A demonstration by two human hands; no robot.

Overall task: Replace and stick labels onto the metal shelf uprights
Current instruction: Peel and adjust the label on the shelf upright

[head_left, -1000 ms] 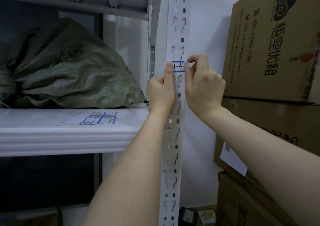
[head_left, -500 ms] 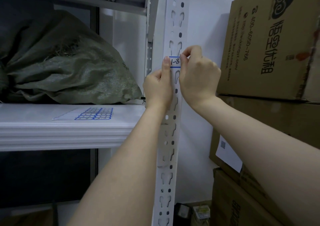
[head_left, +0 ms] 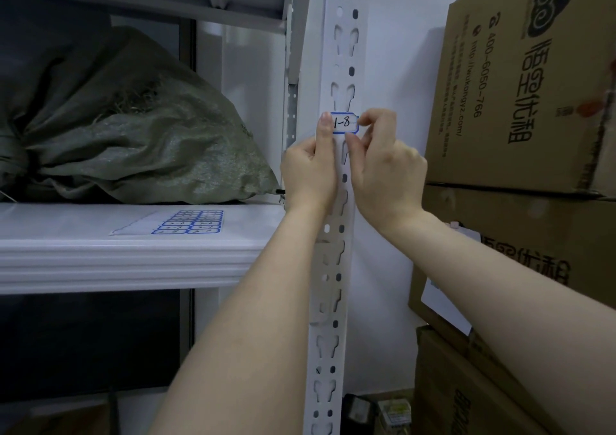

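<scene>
Two bare hands meet at one label (head_left: 345, 123) on the front face of a white slotted metal upright (head_left: 346, 51). The label is a white sticker with a blue border and the handwritten mark "1-8". It lies across the upright just below a keyhole-shaped slot and above the level of the shelf (head_left: 133, 261).

Left hand (head_left: 310, 171): the forefinger is straight and points up, and its tip presses on the label's left end. The remaining fingers are folded against the upright's left edge.

Right hand (head_left: 386, 171): the fingers (head_left: 366, 119) are bent and close together, with forefinger and thumb pinching the label's right end at the upright's right edge. The other fingers are curled below them.

Both forearms rise from the lower edge of the view, one on each side of the upright.

On the white shelf to the left lies a sheet of blue-bordered labels (head_left: 188, 223), flat and well apart from the hands. Behind it rests a green woven sack (head_left: 150, 141).

To the right of the upright, against the white wall, are stacked cardboard boxes (head_left: 520, 78) with printed lettering.
</scene>
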